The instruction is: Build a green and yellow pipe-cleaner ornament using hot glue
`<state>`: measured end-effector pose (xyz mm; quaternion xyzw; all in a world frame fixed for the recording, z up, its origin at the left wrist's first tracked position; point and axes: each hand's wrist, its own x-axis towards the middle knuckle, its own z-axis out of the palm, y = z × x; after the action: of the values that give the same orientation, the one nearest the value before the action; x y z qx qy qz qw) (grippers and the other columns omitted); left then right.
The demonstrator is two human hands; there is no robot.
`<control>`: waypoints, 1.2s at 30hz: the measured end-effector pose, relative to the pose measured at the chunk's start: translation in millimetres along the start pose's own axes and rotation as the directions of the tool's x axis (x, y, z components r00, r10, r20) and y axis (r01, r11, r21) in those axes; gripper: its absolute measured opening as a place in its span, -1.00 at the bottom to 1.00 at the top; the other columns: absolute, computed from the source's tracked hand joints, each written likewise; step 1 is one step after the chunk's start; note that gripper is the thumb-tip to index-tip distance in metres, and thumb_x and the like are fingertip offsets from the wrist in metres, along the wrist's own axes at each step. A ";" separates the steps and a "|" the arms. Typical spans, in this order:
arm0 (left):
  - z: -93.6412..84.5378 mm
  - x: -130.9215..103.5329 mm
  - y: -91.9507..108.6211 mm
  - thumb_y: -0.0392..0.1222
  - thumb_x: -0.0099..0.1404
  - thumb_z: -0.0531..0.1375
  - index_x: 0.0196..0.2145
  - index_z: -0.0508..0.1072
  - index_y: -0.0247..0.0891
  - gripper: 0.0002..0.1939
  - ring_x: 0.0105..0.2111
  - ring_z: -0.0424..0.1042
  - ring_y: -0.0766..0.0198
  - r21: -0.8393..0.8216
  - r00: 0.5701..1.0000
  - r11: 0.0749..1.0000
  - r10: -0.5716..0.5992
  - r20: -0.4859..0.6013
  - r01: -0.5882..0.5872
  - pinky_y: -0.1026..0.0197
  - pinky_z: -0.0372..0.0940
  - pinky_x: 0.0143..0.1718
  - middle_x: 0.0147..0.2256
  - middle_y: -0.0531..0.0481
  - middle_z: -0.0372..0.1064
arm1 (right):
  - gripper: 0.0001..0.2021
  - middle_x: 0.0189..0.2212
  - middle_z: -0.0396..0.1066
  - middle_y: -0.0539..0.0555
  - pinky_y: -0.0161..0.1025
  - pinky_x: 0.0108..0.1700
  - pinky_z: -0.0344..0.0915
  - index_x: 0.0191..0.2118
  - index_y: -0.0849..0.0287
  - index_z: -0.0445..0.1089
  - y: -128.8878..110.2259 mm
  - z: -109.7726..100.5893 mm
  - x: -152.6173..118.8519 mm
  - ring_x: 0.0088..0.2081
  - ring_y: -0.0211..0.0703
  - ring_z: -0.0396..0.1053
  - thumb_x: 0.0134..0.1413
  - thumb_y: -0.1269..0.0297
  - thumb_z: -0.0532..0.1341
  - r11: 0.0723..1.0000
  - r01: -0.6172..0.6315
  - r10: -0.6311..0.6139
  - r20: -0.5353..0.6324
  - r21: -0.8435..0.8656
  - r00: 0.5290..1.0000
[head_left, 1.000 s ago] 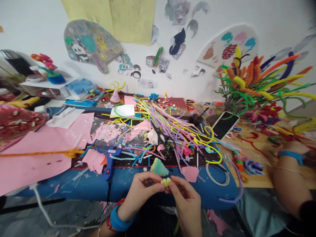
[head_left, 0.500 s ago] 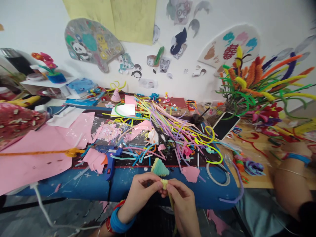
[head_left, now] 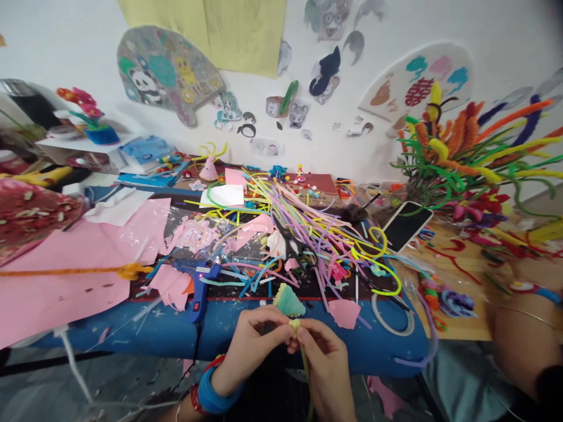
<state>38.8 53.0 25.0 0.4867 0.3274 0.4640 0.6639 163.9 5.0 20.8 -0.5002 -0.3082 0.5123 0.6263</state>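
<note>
Low in the centre of the head view, my left hand (head_left: 259, 343) and my right hand (head_left: 323, 351) meet at the fingertips. Both pinch a small pale yellow fuzzy piece (head_left: 294, 324) between thumbs and index fingers. From it a yellowish strand (head_left: 307, 366) hangs down past my right palm. A teal and yellow triangular fuzzy piece (head_left: 288, 300) lies just beyond my fingertips on the blue table edge. Further back spreads a pile of coloured pipe cleaners (head_left: 303, 217), with black-handled scissors (head_left: 297, 246) among them.
A blue glue gun (head_left: 200, 293) lies to the left beside pink sheets (head_left: 65, 281). On the right are a roll of tape (head_left: 393, 319), a phone (head_left: 407, 225), a bunch of fuzzy flowers (head_left: 457, 152) and another person's arm (head_left: 523, 328).
The view has shifted slightly, so the table items sit a little further right. My fingers have moved slightly around the yellow piece, which both hands still hold.
</note>
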 end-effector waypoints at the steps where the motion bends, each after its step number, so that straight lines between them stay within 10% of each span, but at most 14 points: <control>1: -0.4 0.8 -0.9 -0.11 0.15 0.37 -0.48 0.61 -0.30 -0.81 -0.53 0.45 0.32 0.033 1.000 0.999 0.003 0.005 -0.003 0.31 0.35 -0.46 -0.54 -0.01 0.46 | -0.91 -0.57 0.49 -0.04 -0.41 -0.48 0.38 -0.40 0.10 0.56 -0.4 -0.8 1.7 -0.57 -0.31 0.41 -0.02 0.22 0.40 1.000 -0.007 0.007 -0.014 0.007 1.000; 8: 3.1 3.1 -7.6 -0.07 0.23 0.30 -0.51 0.62 -0.29 -0.73 -0.46 0.40 0.28 0.107 0.998 0.992 -0.065 0.011 0.063 0.27 0.29 -0.36 -0.51 -0.04 0.44 | -0.93 -0.48 0.53 0.04 -0.34 -0.48 0.46 -0.38 0.14 0.55 -8.9 -9.0 6.0 -0.51 -0.20 0.49 0.05 0.28 0.33 0.963 0.148 -0.148 0.021 -0.225 0.989; 19: 11.1 5.2 -4.5 -0.14 0.16 0.34 -0.58 0.53 -0.31 -0.76 -0.42 0.34 0.30 0.043 0.982 0.996 -0.067 -0.176 0.076 0.28 0.26 -0.31 -0.52 0.01 0.40 | -0.83 -0.38 0.54 0.00 -0.40 -0.33 0.46 -0.24 0.09 0.48 2.5 -3.1 -6.2 -0.38 -0.25 0.51 0.11 0.50 0.24 0.657 0.488 -0.524 0.117 -0.575 0.844; 30: 4.1 8.5 -4.2 -0.01 0.22 0.29 -0.56 0.49 -0.32 -0.66 -0.45 0.32 0.30 0.125 0.994 0.988 -0.079 -0.081 0.089 0.28 0.23 -0.35 -0.53 0.01 0.39 | -0.85 -0.42 0.44 0.01 -0.36 -0.36 0.41 -0.28 0.11 0.39 -12.2 -4.0 5.5 -0.40 -0.25 0.44 0.14 0.52 0.18 0.520 0.604 -0.552 0.302 -0.604 0.778; 36: -3.1 12.4 8.6 0.03 0.19 0.30 -0.58 0.46 -0.32 -0.63 -0.49 0.30 0.32 0.159 0.991 0.979 -0.129 0.027 0.123 0.28 0.20 -0.39 -0.55 0.03 0.34 | -0.81 -0.40 0.51 0.03 -0.21 -0.29 0.42 -0.23 0.10 0.40 -29.0 -13.4 17.9 -0.37 -0.17 0.44 0.17 0.55 0.15 0.206 0.764 -0.580 0.553 -0.611 0.598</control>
<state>37.8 66.5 32.5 0.5242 0.3809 0.3845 0.6574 190.8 18.6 41.7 -0.4833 -0.7519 0.0318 0.4473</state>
